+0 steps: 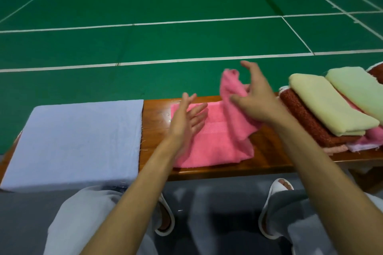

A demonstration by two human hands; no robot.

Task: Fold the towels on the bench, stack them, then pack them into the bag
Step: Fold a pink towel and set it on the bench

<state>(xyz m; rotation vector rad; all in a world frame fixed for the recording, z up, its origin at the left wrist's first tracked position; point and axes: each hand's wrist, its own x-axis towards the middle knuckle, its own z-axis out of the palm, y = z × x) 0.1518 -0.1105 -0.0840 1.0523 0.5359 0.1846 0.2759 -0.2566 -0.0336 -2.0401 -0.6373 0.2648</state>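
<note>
The pink terry towel point(215, 143) lies at the middle of the frame on the brown wooden counter point(267, 151). Its left part is spread flat and its right part is pulled up into a bunch. The right hand point(255, 99) holds that raised bunch, its grip closed on the cloth under the palm with the forefinger sticking out. Motion blur hides which fingers do the pinching. The lift looks meant to carry this side over the flat half for a fold.

The left hand point(187, 116) hangs over the flat part with its grip apart, fingers straight and palm turned inward. It is probably ready to pin or smooth the cloth.

At the left of the frame, a folded pale blue towel point(78, 141) covers the counter from far edge to near edge, with a strip of bare wood between it and the pink one. At the right, a pale yellow folded towel point(325, 105) and a pale green folded towel point(360, 89) sit on a rust-red knobbly towel point(304, 118), close to the right hand.

Room to fold is therefore narrow from side to side. The pink towel's near hem lies close to the counter's front edge. No bag is in view.
</note>
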